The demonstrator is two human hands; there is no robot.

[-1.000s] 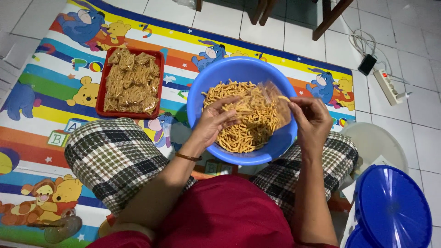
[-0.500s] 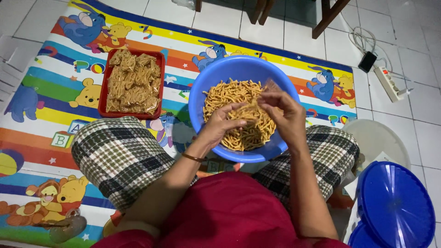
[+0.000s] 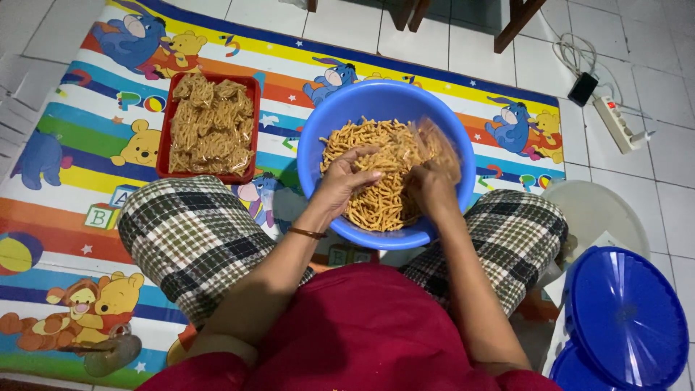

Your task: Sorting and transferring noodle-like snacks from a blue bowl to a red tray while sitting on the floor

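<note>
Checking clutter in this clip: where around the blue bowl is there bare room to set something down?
Free: the play mat left of the red tray, and the white floor tiles below the power strip. Crowded: the blue bowl holds snack sticks and both hands, left hand, right hand; blue lids fill the lower right.

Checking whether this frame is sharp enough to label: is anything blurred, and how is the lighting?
Head view: the right hand is motion-blurred, along with a clear bag at its fingers; the left hand on the fried snack sticks in the blue basin is sharp. Lighting is even and soft, shadows faint; mild sheen on the blue lid. The red tray is clear.
</note>
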